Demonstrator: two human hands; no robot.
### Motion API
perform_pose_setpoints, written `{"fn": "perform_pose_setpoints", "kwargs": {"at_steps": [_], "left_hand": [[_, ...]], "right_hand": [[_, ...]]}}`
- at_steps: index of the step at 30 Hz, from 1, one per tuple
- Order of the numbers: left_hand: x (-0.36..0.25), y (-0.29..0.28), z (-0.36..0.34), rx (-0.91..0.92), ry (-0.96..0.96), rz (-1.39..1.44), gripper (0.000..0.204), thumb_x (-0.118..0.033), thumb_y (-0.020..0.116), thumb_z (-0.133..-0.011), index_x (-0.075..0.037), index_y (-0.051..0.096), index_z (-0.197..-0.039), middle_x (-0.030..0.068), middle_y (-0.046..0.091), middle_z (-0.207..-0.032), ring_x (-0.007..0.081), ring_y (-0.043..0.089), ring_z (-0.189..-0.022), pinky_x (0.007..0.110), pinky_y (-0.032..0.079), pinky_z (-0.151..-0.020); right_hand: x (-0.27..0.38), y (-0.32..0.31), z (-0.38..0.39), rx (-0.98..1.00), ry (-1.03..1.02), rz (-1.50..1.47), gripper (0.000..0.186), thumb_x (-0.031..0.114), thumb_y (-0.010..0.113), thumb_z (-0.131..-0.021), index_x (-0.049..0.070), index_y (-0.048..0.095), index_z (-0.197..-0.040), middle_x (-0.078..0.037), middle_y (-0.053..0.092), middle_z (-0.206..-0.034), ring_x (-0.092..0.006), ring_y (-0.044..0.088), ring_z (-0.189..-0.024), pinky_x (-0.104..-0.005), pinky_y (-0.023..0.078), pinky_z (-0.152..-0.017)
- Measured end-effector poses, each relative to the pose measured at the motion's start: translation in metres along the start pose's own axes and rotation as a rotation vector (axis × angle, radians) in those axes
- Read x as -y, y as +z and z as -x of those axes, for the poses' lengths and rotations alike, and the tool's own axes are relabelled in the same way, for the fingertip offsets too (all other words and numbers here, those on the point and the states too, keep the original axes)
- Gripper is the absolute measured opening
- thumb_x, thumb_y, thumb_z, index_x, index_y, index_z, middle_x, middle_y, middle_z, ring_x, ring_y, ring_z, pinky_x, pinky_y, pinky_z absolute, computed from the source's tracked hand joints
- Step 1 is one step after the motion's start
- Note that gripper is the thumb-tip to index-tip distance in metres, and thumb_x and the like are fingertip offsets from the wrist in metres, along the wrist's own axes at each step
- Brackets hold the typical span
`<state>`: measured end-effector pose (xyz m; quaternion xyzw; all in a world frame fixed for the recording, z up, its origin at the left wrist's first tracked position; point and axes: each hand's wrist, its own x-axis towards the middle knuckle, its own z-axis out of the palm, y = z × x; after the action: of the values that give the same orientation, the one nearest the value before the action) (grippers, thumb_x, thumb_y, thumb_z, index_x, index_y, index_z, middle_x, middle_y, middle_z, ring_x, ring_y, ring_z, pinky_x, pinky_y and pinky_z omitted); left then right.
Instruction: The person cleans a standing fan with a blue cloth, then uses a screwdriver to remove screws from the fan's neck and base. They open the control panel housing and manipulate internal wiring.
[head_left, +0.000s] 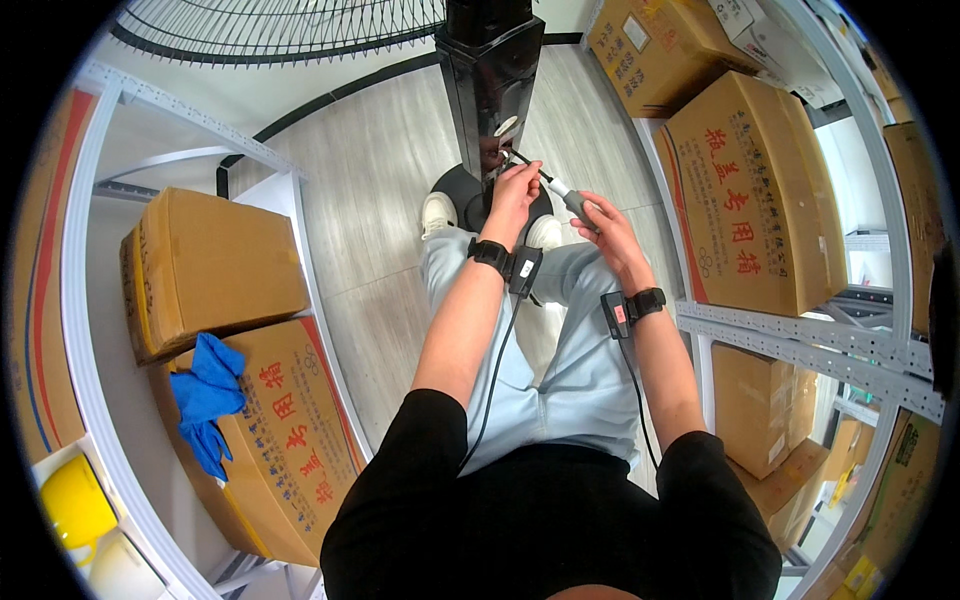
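A black fan post [487, 95] with a glossy finish rises in front of me from a round dark base [459, 183]. My right hand [611, 232] is closed around the grey grip of a slim tool [577, 206] with a white collar; its exact kind does not show. From the collar a thin black part runs up toward the lower post. My left hand [514, 195] is closed, fingertips pinched at that black part, just beside the post. The tip is too small to make out against the post.
The wire fan guard [280, 35] spans the upper left. Cardboard boxes [215, 270] and a blue cloth [209, 390] sit on the left shelf. More boxes [750, 195] fill the right metal rack [800, 335]. Wired black wrist straps [490, 254] are on both arms.
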<state>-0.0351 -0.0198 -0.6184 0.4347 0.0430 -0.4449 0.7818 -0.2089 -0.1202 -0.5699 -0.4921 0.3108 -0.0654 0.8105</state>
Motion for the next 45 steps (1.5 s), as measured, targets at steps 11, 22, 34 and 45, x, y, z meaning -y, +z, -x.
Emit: {"fn": "perform_pose_setpoints", "kwargs": {"at_steps": [11, 22, 34, 45], "left_hand": [[0.0, 0.0, 0.001, 0.063, -0.032, 0.017, 0.021, -0.014, 0.057, -0.093, 0.001, 0.062, -0.106, 0.0004, 0.055, -0.079, 0.008, 0.048, -0.067, 0.021, 0.042, -0.06], [0.001, 0.005, 0.002, 0.009, -0.004, 0.037, 0.019, -0.013, 0.055, -0.093, 0.002, 0.062, -0.104, 0.0, 0.054, -0.075, 0.007, 0.047, -0.062, 0.02, 0.04, -0.055], [0.001, -0.005, -0.004, 0.03, -0.044, 0.066, 0.016, -0.011, 0.058, -0.092, 0.001, 0.061, -0.102, 0.0019, 0.054, -0.077, 0.0095, 0.048, -0.067, 0.021, 0.041, -0.059], [0.002, -0.001, -0.001, 0.012, -0.018, 0.032, 0.022, -0.011, 0.058, -0.092, 0.002, 0.061, -0.11, 0.0001, 0.052, -0.078, 0.0072, 0.046, -0.066, 0.019, 0.04, -0.058]], "right_hand": [[-0.008, -0.006, -0.012, -0.094, -0.341, 0.419, 0.035, 0.009, 0.066, -0.085, 0.009, 0.061, -0.12, -0.001, 0.063, -0.106, -0.0094, 0.058, -0.089, -0.0231, 0.044, -0.077], [-0.01, -0.008, -0.012, -0.08, -0.329, 0.433, 0.034, 0.011, 0.068, -0.085, 0.01, 0.063, -0.118, 0.0, 0.066, -0.097, -0.0084, 0.061, -0.083, -0.0224, 0.046, -0.066], [-0.002, -0.002, -0.005, -0.025, -0.133, 0.286, 0.036, 0.019, 0.062, -0.089, 0.009, 0.058, -0.124, 0.0, 0.064, -0.098, -0.0082, 0.06, -0.083, -0.0212, 0.044, -0.066], [-0.01, -0.004, -0.009, 0.007, -0.182, 0.33, 0.04, 0.018, 0.063, -0.089, 0.007, 0.054, -0.127, -0.002, 0.06, -0.109, -0.0105, 0.061, -0.083, -0.0233, 0.046, -0.07]]}}
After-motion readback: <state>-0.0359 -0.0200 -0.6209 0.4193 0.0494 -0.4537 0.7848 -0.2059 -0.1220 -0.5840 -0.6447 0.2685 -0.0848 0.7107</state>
